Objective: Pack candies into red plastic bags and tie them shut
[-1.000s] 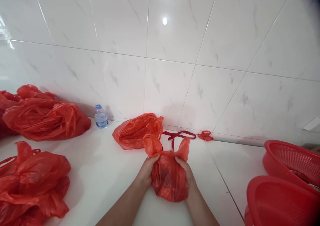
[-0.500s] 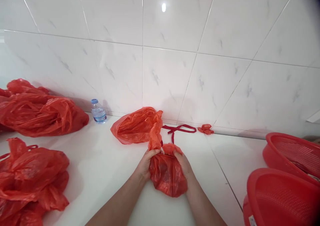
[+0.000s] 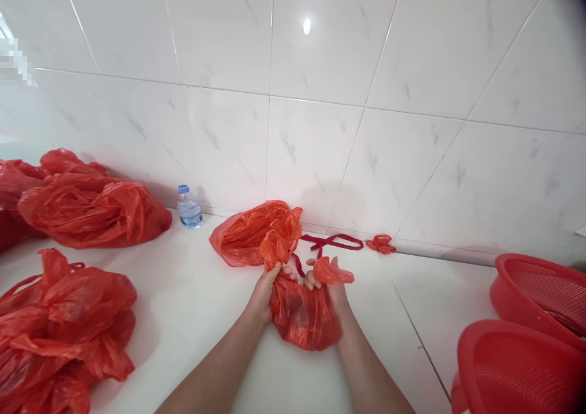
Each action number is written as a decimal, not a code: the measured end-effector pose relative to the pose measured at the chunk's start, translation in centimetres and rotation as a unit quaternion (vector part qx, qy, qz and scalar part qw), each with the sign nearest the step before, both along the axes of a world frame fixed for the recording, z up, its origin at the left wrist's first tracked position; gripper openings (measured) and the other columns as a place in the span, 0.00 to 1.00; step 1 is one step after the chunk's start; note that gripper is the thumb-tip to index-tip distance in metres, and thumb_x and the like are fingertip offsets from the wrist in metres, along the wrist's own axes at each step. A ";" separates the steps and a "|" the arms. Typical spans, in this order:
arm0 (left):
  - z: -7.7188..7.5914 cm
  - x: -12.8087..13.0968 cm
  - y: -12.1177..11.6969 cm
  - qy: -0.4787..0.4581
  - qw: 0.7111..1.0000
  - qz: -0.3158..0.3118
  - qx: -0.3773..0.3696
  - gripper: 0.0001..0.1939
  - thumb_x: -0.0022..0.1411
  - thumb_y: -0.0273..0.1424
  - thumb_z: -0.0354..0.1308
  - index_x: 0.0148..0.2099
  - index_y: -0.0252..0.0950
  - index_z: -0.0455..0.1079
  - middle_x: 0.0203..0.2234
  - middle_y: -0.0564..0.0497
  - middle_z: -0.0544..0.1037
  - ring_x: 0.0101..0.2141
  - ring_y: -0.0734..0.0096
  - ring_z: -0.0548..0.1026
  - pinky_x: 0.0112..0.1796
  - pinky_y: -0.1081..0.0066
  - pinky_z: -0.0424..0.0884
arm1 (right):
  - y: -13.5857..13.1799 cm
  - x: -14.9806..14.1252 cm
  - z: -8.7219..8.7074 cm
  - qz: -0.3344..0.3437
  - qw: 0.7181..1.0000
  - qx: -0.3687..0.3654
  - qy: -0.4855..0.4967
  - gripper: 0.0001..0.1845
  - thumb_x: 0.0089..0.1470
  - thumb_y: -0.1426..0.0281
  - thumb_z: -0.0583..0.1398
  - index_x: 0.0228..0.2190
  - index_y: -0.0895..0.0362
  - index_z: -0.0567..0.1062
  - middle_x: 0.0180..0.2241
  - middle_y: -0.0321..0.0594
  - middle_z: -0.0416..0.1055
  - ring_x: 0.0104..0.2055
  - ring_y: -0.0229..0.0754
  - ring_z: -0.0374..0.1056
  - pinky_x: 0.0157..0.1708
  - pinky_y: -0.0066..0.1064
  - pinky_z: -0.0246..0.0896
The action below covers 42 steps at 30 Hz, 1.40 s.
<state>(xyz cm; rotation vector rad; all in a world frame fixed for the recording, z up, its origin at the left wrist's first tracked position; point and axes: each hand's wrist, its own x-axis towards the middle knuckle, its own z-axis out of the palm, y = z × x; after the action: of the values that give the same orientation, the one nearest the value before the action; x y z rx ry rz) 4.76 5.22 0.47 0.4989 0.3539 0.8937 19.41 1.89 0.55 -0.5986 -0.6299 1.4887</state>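
Observation:
Between my hands is a small, filled red plastic bag [image 3: 304, 316], its contents only a dark shape through the film. My left hand [image 3: 268, 292] pinches the bag's left top edge, with a loose handle end sticking up above the thumb. On the other side my right hand [image 3: 336, 292] grips the right top edge, and the other handle flops over its fingers. Just beyond lies a loose red plastic bag [image 3: 245, 237], partly behind the held bag's handle. A dark red ribbon [image 3: 339, 241] lies on the table behind my hands.
Full red bags [image 3: 91, 209] lie at the back left, and another red bag [image 3: 77, 310] sits nearer. A water bottle [image 3: 189, 207] stands by the tiled wall. A small red plastic scrap [image 3: 381, 243] lies right of the ribbon. Red baskets [image 3: 473, 353] stand at right.
The bag's two handle ends have been drawn apart, the right one now folding outward over my right hand. The view has shifted slightly left.

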 end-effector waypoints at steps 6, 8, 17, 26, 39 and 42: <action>0.0 0.4 0.1 0.113 0.991 0.046 0.061 0.20 0.54 0.41 0.59 0.20 0.35 0.58 0.12 0.56 0.65 0.19 0.75 0.69 0.27 0.74 0.67 | 0.6 -0.4 -0.6 0.016 0.995 -0.001 -0.095 0.22 0.48 0.59 0.63 0.45 0.55 0.71 0.12 0.25 0.55 0.17 0.33 0.56 0.25 0.28 0.57; 0.1 0.7 -0.3 0.132 0.986 0.056 0.086 0.17 0.53 0.39 0.61 0.22 0.35 0.60 0.11 0.58 0.64 0.17 0.76 0.67 0.25 0.75 0.66 | 0.6 -0.5 -0.8 0.028 0.990 0.010 -0.140 0.27 0.48 0.59 0.63 0.49 0.55 0.68 0.12 0.25 0.57 0.16 0.33 0.57 0.23 0.27 0.55; 0.4 1.3 -1.4 0.228 0.940 0.073 0.243 0.26 0.48 0.27 0.64 0.50 0.36 0.61 0.28 0.53 0.76 0.25 0.75 0.73 0.30 0.73 0.69 | 0.9 -0.8 -1.4 -0.019 0.984 -0.002 -0.180 0.18 0.44 0.59 0.65 0.34 0.57 0.73 0.11 0.25 0.58 0.15 0.32 0.57 0.21 0.26 0.54; 0.1 0.7 -1.7 0.238 0.912 0.112 0.315 0.34 0.59 0.39 0.57 0.64 0.44 0.49 0.52 0.44 0.66 0.33 0.71 0.74 0.38 0.66 0.71 | 0.8 -1.5 -1.4 -0.086 0.972 -0.026 -0.219 0.15 0.47 0.61 0.63 0.35 0.55 0.70 0.16 0.28 0.65 0.17 0.34 0.58 0.20 0.27 0.54; -0.3 1.2 -1.1 0.156 0.957 0.051 0.239 0.10 0.61 0.35 0.52 0.39 0.34 0.69 0.23 0.51 0.75 0.22 0.73 0.71 0.26 0.72 0.67 | -0.6 -0.6 -0.4 0.041 0.997 -0.026 -0.063 0.31 0.53 0.42 0.46 0.39 0.55 0.70 0.13 0.33 0.63 0.20 0.41 0.63 0.25 0.31 0.58; -0.5 1.2 -1.0 0.180 0.945 0.065 0.263 0.10 0.61 0.31 0.50 0.41 0.36 0.70 0.24 0.51 0.74 0.22 0.73 0.70 0.27 0.71 0.67 | -0.6 -0.5 -0.2 0.057 0.996 -0.013 -0.066 0.30 0.53 0.43 0.47 0.38 0.55 0.70 0.14 0.33 0.63 0.21 0.40 0.63 0.25 0.31 0.58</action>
<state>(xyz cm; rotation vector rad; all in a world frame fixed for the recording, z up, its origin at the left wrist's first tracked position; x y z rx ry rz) 5.94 4.24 -0.01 1.1539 0.4855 1.0283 18.87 1.30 0.32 -0.6945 -0.7577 1.5744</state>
